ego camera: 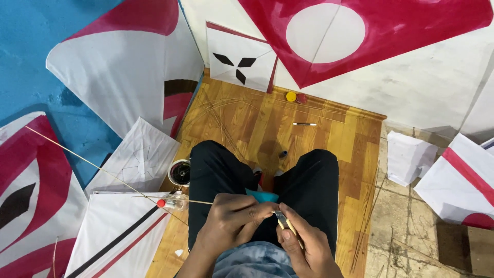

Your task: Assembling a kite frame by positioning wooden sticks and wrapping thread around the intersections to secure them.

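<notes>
Presently: left hand (231, 216) pinches thin stick (200, 202) over the lap, right hand (301, 242) fingers closed on small blade (280, 219) at its end; risk: a slip cuts fingertips, or thin stick snaps under pressure

The small tool (282, 220) pinched between left hand (231, 219) and right hand (303, 244) is largely concealed by fingers; its kind cannot be determined.

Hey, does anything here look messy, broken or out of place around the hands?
Nothing looks broken or spilled. Thin sticks lie scattered loose across the wood board, and two caps sit alone near the wall. The left hand and right hand hold a small blade against a stick.
</notes>
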